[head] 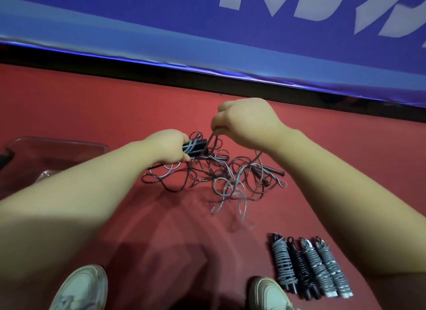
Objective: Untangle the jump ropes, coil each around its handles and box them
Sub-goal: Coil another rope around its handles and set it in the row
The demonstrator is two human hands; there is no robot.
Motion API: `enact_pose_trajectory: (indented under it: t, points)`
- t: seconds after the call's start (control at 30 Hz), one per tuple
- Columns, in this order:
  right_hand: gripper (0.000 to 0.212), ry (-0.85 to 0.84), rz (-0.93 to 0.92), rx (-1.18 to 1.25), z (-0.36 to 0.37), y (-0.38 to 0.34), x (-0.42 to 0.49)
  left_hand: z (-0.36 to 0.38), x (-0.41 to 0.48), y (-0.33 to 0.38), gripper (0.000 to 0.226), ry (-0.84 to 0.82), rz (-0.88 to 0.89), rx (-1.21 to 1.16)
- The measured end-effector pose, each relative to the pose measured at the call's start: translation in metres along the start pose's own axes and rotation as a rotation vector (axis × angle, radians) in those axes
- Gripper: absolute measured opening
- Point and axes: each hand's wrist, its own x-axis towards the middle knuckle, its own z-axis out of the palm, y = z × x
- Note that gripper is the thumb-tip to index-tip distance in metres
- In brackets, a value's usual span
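A tangle of thin grey and black jump ropes (221,178) lies on the red floor, with loose black handles (272,170) at its right side. My left hand (170,146) grips a pair of black handles (196,146) with a few turns of grey rope round them. Just right of them and a little higher, my right hand (244,123) pinches a dark strand of rope (211,138). Several coiled ropes (309,268) lie side by side at the lower right. A clear plastic box (57,148) sits at the left, partly hidden by my left forearm.
A blue banner (207,33) with white lettering runs along the far side above a black strip. My two shoes (80,289) show at the bottom edge, the right one (269,296) close to the coiled ropes. A dark object (4,159) pokes in beside the box.
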Motion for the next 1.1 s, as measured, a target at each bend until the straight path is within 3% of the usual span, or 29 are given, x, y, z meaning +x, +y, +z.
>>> enact_pose_trajectory:
  t: [0.1,0.17,0.3,0.4,0.47,0.53,0.6,0.7,0.8,0.9,1.0,1.1]
  points:
    - [0.025,-0.068,-0.146,-0.093,-0.007,0.001,-0.002,0.002,0.001,0.010,0.021,0.027,0.024,0.076]
    - [0.025,-0.093,-0.142,-0.091,-0.008,-0.007,-0.003,0.003,0.002,0.013,0.020,0.095,-0.039,-0.043]
    - [0.027,-0.091,0.122,0.105,-0.006,-0.011,-0.013,-0.008,0.008,-0.004,0.009,0.093,-0.260,-1.084]
    - [0.034,-0.168,0.362,0.312,0.002,0.002,-0.022,-0.018,0.007,-0.017,0.008,0.135,-0.247,-1.313]
    - [0.033,-0.281,0.425,0.415,0.014,0.014,-0.027,-0.022,0.003,-0.018,0.008,0.132,-0.229,-1.393]
    - [0.025,-0.368,0.492,0.725,0.031,0.026,-0.035,-0.022,-0.001,-0.017,0.010,0.089,-0.190,-1.424]
    - [0.018,-0.448,0.565,1.182,0.048,0.033,-0.044,-0.023,-0.007,-0.013,0.014,0.030,-0.124,-1.412]
    - [0.017,-0.507,0.511,1.593,0.066,0.031,-0.048,-0.028,-0.015,-0.003,0.018,-0.024,-0.033,-1.374]
    - [0.033,-0.446,0.515,1.861,0.073,0.019,-0.033,-0.034,-0.019,0.008,0.016,-0.051,0.032,-1.329]
    - [0.045,-0.274,0.643,1.970,0.073,0.012,-0.010,-0.038,-0.021,0.015,0.015,-0.078,0.073,-1.324]
    - [0.042,0.040,0.723,1.789,0.073,0.018,0.002,-0.038,-0.023,0.014,0.018,-0.099,0.079,-1.304]
    - [0.029,0.164,0.550,1.634,0.075,0.023,0.005,-0.038,-0.025,0.013,0.020,-0.137,0.083,-1.292]
